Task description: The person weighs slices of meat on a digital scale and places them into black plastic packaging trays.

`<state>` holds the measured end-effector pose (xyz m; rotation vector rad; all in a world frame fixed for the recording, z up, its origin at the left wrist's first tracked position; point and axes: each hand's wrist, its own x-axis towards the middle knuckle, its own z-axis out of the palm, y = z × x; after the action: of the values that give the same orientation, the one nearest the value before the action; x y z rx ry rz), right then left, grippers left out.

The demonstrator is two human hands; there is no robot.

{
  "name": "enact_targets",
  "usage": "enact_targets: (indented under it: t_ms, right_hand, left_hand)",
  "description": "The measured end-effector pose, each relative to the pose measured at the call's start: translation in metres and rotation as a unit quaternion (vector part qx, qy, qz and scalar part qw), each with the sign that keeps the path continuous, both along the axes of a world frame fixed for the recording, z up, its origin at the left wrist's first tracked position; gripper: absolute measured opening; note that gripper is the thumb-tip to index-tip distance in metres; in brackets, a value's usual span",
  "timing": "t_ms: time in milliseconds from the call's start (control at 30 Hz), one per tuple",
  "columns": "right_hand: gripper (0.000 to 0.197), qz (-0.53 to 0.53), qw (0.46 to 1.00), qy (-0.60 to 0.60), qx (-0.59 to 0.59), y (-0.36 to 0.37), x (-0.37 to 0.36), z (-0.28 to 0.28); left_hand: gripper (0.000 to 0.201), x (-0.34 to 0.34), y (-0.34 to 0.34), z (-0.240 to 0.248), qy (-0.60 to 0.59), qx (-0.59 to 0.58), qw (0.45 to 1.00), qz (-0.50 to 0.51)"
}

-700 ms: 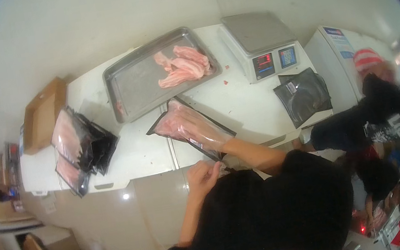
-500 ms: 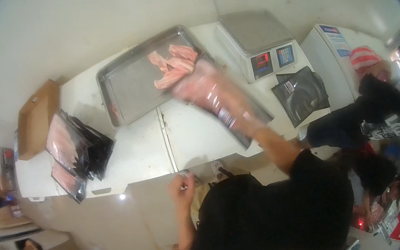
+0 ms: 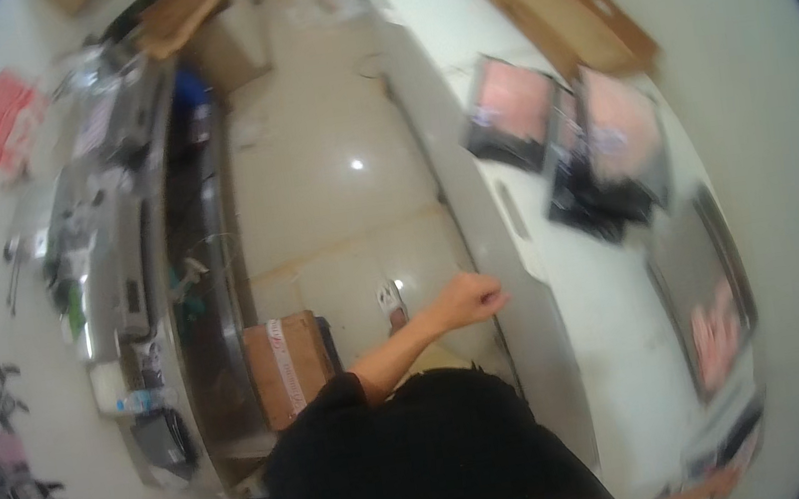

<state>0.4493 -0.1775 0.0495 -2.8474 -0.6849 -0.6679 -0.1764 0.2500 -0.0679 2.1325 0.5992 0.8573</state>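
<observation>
My left hand (image 3: pixel 471 298) is closed in a fist over the floor beside the table's front edge, with nothing seen in it. At the lower right rim, my right hand (image 3: pixel 718 485) is cut off and smeared, so its fingers cannot be made out. Right beside it lies a blurred grey-and-black shape (image 3: pixel 732 433) whose kind does not show. Above that is a metal tray (image 3: pixel 694 246) with pink raw meat slices (image 3: pixel 716 339) at its near end. Several flat black-backed, clear-fronted packs of pink meat (image 3: pixel 622 134) lie piled on the white tabletop beyond.
An open shallow cardboard box (image 3: pixel 561 16) sits past the packs. The white table (image 3: pixel 604 344) runs down my right side. To the left stand a metal counter with machines (image 3: pixel 123 256) and a taped carton (image 3: pixel 284 366) on the floor. A shoe (image 3: pixel 389 297) shows below my left forearm.
The view has swung left, so table and tray now lie on the right. My right hand, over a meat bag before, is now at the lower right rim. My left hand stays closed.
</observation>
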Motion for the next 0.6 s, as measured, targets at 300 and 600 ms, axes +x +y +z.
enact_targets:
  t_ms: [300,600]
  right_hand:
    - [0.043,-0.124,0.991,-0.028,0.042,0.137,-0.084,-0.029]
    - [0.042,-0.042,0.983,-0.082,0.159,0.367,-0.122,0.000]
  left_hand:
    - [0.037,-0.164,0.158,-0.008,0.132,-0.070,0.985,0.087]
    - [0.055,-0.286,0.413,-0.043,0.182,-0.168,0.961,0.122]
